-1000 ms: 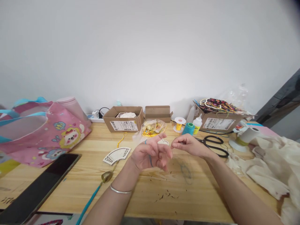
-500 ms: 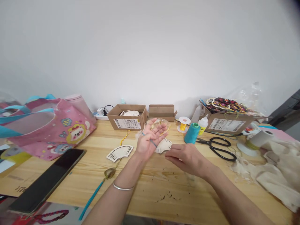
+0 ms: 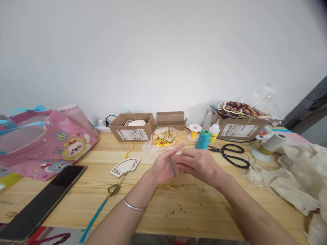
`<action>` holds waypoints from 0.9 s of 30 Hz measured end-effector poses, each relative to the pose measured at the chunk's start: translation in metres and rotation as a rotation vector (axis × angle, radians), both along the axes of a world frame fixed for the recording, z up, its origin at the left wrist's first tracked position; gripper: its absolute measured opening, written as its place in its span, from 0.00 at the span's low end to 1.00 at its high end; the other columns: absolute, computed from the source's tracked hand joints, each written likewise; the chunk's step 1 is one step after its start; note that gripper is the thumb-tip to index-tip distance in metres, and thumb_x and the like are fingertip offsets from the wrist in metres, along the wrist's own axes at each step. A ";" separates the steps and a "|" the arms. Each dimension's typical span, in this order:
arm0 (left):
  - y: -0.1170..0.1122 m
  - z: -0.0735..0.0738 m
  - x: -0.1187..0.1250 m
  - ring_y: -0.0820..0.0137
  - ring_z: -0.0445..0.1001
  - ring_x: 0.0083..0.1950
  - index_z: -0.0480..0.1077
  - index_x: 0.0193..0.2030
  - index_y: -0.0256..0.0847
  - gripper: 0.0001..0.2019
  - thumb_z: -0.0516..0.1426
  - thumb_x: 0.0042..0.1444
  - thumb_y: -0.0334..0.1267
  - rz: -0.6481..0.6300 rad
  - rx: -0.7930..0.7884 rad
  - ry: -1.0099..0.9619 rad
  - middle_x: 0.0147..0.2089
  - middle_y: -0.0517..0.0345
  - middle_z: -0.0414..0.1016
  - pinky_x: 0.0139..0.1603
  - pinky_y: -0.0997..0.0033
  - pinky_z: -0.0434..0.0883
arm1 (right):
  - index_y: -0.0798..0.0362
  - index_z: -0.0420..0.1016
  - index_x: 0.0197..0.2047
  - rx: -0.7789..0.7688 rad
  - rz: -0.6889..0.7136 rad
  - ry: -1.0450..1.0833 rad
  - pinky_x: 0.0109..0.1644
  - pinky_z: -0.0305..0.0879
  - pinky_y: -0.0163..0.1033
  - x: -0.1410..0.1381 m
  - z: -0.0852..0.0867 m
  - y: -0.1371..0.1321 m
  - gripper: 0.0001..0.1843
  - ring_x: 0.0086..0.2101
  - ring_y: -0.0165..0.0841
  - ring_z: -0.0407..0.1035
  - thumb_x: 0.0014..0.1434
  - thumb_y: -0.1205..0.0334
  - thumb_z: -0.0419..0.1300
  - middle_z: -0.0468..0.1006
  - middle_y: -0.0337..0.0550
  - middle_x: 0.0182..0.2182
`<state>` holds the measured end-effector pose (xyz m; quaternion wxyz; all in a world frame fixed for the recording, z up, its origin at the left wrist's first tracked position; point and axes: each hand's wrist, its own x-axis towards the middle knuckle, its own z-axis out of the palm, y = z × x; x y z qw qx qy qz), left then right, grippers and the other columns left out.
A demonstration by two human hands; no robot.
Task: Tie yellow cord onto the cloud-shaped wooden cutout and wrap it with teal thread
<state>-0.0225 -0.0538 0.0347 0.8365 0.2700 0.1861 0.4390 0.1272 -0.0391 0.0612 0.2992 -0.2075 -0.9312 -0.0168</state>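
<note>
My left hand is palm up over the middle of the table, its thumb stretched out and its other fingers partly hidden behind my right hand. A teal thread lies across the palm by the thumb. Against that palm, my right hand has its fingers closed in a pinch; what they grip is hidden. Behind both hands, a pale wooden cutout shows only in part. To the left lies a fan-shaped wooden piece with a brass-coloured bell and a teal tassel.
A teal thread cone, a spool of yellow cord, a glue bottle and black-handled scissors stand or lie at right. Cardboard boxes line the wall. A phone and pink bag are left, cream cloth right.
My left hand has come down, away from the plastic bag of yellow-corded pieces. My right hand has moved in against its palm. The whole view has shifted slightly.
</note>
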 end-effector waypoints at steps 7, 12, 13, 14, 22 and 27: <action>-0.002 -0.009 0.002 0.65 0.70 0.41 0.59 0.52 0.44 0.28 0.59 0.43 0.44 -0.112 0.065 -0.042 0.45 0.54 0.69 0.43 0.61 0.64 | 0.52 0.73 0.32 -0.062 0.039 -0.009 0.26 0.54 0.30 -0.003 -0.004 0.001 0.11 0.28 0.26 0.65 0.57 0.63 0.50 0.73 0.40 0.28; -0.004 -0.010 0.003 0.63 0.69 0.45 0.63 0.46 0.45 0.31 0.60 0.33 0.18 -0.189 0.166 0.086 0.42 0.56 0.72 0.47 0.55 0.63 | 0.53 0.72 0.31 -0.120 0.038 0.018 0.29 0.57 0.30 -0.004 -0.006 0.003 0.08 0.30 0.27 0.66 0.55 0.65 0.52 0.73 0.41 0.27; -0.005 -0.011 0.003 0.63 0.69 0.46 0.65 0.45 0.43 0.29 0.59 0.33 0.17 -0.193 0.175 0.114 0.40 0.56 0.73 0.48 0.54 0.62 | 0.53 0.72 0.30 -0.136 0.035 0.017 0.30 0.58 0.30 -0.004 -0.006 0.003 0.08 0.29 0.27 0.66 0.55 0.65 0.52 0.73 0.41 0.27; -0.005 -0.011 0.003 0.62 0.70 0.45 0.66 0.43 0.41 0.27 0.59 0.33 0.17 -0.192 0.179 0.140 0.39 0.56 0.74 0.48 0.54 0.62 | 0.53 0.72 0.29 -0.156 0.034 0.015 0.30 0.58 0.30 -0.004 -0.006 0.003 0.08 0.29 0.27 0.66 0.54 0.65 0.53 0.73 0.41 0.26; -0.007 -0.014 0.008 0.64 0.66 0.50 0.69 0.38 0.39 0.13 0.56 0.44 0.24 -0.104 0.203 0.278 0.44 0.53 0.70 0.51 0.56 0.61 | 0.54 0.71 0.30 -0.493 0.116 0.060 0.31 0.59 0.30 0.001 -0.001 0.006 0.06 0.31 0.27 0.66 0.54 0.64 0.54 0.74 0.40 0.29; -0.006 -0.010 0.007 0.66 0.64 0.51 0.59 0.51 0.47 0.25 0.55 0.45 0.25 -0.080 0.269 0.357 0.48 0.54 0.67 0.49 0.60 0.60 | 0.57 0.70 0.24 -0.756 0.248 0.083 0.25 0.56 0.29 0.016 0.011 0.008 0.12 0.25 0.24 0.63 0.55 0.60 0.53 0.72 0.39 0.27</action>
